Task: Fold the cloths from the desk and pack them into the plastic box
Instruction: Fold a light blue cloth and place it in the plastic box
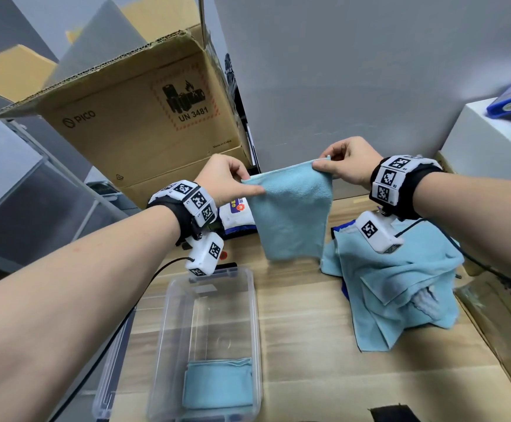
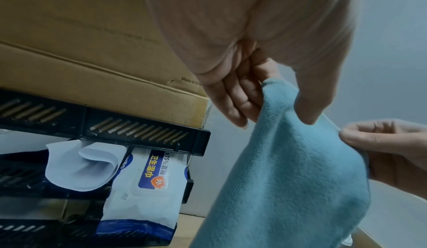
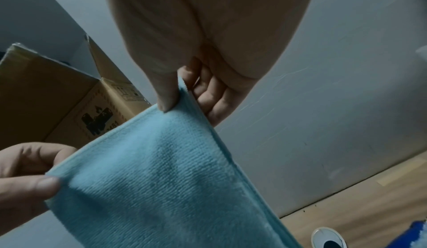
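A light blue cloth (image 1: 292,213) hangs in the air above the desk, doubled over. My left hand (image 1: 230,182) pinches its upper left corner and my right hand (image 1: 344,166) pinches its upper right corner. The left wrist view shows the cloth (image 2: 289,169) held between thumb and fingers (image 2: 238,96); in the right wrist view the cloth (image 3: 161,178) sits under the thumb. A clear plastic box (image 1: 169,330) stands at the front left with one folded blue cloth (image 1: 217,385) in its near end. A heap of unfolded blue cloths (image 1: 400,293) lies at the right.
A big open cardboard box (image 1: 132,129) stands behind on a black rack (image 2: 138,133). A pack of wet wipes (image 2: 148,184) lies under it. A white box (image 1: 486,141) is at the back right. Black cables run along both arms. A cable hole (image 3: 328,239) is in the wooden desk (image 1: 309,360).
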Tool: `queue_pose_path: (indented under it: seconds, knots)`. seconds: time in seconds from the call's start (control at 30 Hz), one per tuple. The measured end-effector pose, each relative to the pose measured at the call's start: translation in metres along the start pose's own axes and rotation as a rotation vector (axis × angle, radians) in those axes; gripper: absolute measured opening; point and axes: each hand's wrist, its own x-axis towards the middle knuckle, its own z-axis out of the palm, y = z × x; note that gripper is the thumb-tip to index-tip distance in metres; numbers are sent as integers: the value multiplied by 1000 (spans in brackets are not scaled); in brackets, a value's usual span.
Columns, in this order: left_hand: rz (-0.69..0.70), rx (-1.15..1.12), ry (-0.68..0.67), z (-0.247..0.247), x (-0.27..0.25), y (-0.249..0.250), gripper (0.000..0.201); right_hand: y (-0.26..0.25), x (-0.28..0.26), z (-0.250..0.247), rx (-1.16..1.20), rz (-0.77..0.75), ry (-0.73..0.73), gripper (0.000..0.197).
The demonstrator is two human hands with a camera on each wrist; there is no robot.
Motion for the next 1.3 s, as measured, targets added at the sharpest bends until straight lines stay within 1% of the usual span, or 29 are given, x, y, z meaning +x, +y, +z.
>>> queue_pose_path:
  seconds: [0.13,0.27,0.4,0.57,0.73,0.8,0.9,0.93,1.03,1.1,1.17,1.2,1.23,1.3]
  knots:
    - [-55,-98,67,-5,1,4,24,-6,-2,0,64,43,16,11]
    - [-63,-157,128,-13,-2,6,28,-12,-2,-1,124,49,37,17]
    - [-37,-92,136,-16,-5,5,24,-15,-1,-6,3,-9,78,16]
    - [-41,-53,125,-17,-8,0,17,-17,-7,-7,-65,-17,34,6]
    - [-37,-38,149,-11,-4,-1,14,-15,-5,-4,-42,-16,123,16]
    - [-36,-67,174,-9,-1,-3,14,-15,-5,-3,-13,-24,122,18]
    - [-7,-103,153,-10,2,-3,31,-19,-4,-4,22,-29,105,30]
    - [4,-88,149,-11,3,-2,31,-20,-2,-4,25,-35,114,32]
    - [25,34,164,-13,4,2,11,-25,0,-6,12,-55,130,27]
    - [39,81,167,-15,4,3,7,-29,-1,-6,9,-67,132,26]
    - [59,116,136,-18,1,4,6,-32,-5,-8,-4,-79,128,24]
    - [69,134,91,-19,-1,5,5,-33,-7,-9,-14,-70,112,23]
    - [75,158,19,-20,-4,6,5,-32,-10,-9,-25,-44,81,21]
    - [40,235,-172,-17,-10,4,5,-24,-17,-10,-48,32,-43,23]
